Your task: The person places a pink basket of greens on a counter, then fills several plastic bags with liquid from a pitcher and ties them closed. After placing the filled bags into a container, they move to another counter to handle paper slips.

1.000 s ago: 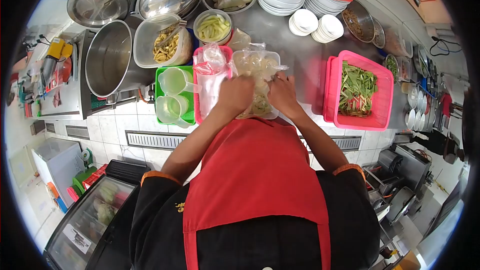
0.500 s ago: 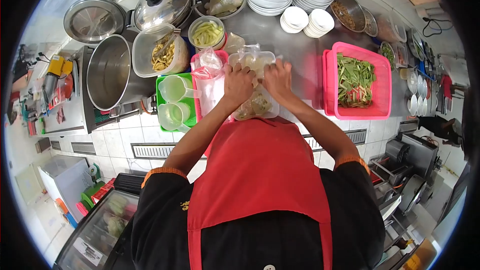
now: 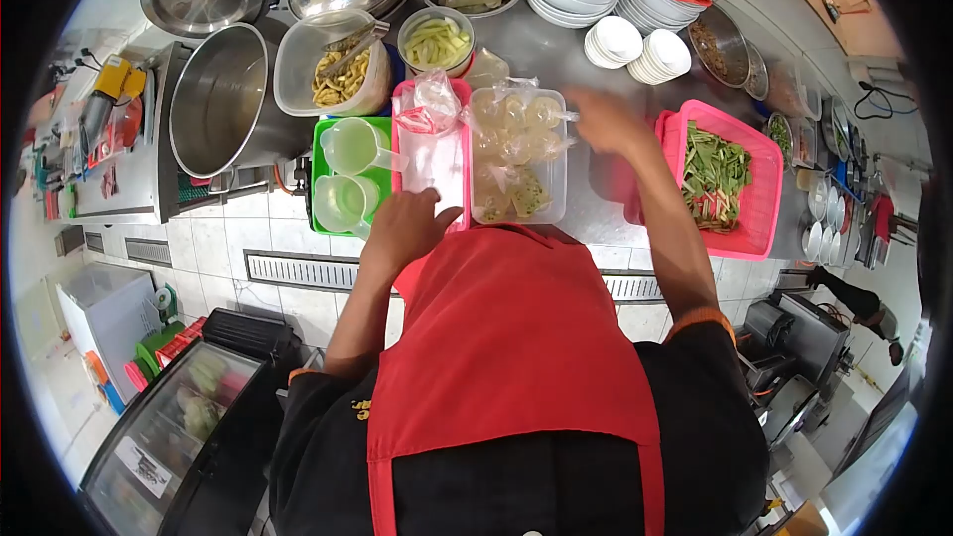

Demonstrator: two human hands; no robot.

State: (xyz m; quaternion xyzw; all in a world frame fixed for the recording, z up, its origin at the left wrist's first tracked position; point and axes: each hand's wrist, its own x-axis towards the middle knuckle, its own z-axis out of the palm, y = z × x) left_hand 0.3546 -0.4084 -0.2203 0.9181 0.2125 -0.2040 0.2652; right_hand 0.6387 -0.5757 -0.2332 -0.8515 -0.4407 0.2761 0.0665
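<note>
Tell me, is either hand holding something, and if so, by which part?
The left hand holds nothing visible, open by the pink tray. The right hand is blurred beside the clear container; whether it grips anything cannot be told.

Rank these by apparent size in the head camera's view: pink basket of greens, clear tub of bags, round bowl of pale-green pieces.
1. Pink basket of greens
2. Clear tub of bags
3. Round bowl of pale-green pieces, which sits farther back

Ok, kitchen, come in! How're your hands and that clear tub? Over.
Left hand open, seemingly empty, by the pink tray. Right hand blurred, right of the clear tub. Filled bags inside; bag ends overhang its right rim.
</note>
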